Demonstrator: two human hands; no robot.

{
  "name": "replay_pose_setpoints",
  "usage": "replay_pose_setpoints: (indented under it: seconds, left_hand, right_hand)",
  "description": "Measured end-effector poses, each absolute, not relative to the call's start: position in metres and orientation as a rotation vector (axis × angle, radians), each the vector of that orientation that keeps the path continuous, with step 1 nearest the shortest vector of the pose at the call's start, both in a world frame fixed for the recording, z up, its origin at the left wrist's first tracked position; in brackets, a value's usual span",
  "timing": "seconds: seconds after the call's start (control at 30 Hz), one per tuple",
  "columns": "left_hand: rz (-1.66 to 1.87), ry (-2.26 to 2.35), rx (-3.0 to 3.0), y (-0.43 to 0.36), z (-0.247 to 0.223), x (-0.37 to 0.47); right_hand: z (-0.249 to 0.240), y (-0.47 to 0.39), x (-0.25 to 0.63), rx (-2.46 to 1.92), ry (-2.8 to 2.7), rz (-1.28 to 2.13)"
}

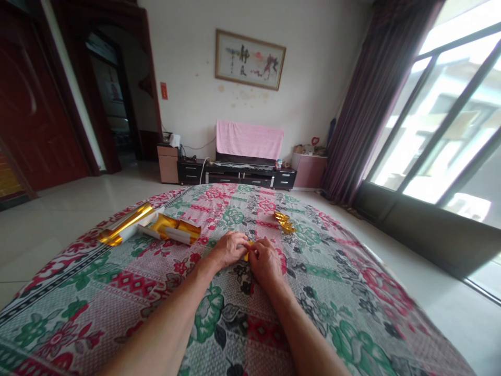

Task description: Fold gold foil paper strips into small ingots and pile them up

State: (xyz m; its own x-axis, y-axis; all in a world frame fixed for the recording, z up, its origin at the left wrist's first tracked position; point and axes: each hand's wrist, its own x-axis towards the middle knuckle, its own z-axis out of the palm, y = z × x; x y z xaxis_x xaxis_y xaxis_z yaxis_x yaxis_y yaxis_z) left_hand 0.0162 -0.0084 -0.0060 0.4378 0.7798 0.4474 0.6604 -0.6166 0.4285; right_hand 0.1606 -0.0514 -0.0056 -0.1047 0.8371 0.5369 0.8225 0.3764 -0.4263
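Gold-yellow in colour, a small piece [246, 257] was held low over the middle of a patterned cloth [235, 292], between the two hands. It was mostly covered by the fingers, so its full shape could not be told. By the left hand [230, 249] the piece was gripped from the left, with the fingers bent over towards it; by the right hand [268, 262] it was pinched from the right, with the thumb and fingers curled in close.

Just beyond the right hand, slightly to the right, a row of folded gold pieces [285, 223] was laid out on the cloth. To the left of the left hand, two batches of shiny gold sheets were set close together: a curled left batch [127, 222] and a flatter right batch [172, 228], by which white parts were also shown. The cloth was patterned with red, green and dark flowers.

At the far side, a black cabinet [191, 171] was placed against the wall, and above it a pink cloth [249, 139] was draped. Higher up, a framed picture [250, 59] was hung. The far right was filled by a purple curtain [364, 94] and a bright window [450, 115]; on the far left, a dark red door [35, 104] was seen.
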Motion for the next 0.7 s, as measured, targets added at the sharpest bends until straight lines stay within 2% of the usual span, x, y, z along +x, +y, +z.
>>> replay_pose_setpoints:
  seconds: [0.4, 0.7]
  left_hand:
    - [0.934, 1.268, 2.493, -0.007, -0.008, 0.015]
    - [0.943, 1.317, 2.532, -0.015, 0.004, 0.015]
  right_hand:
    - [0.0, -0.054, 0.17, -1.207, -2.071, 0.126]
    - [0.007, -0.049, 0.168, -1.242, -2.165, 0.116]
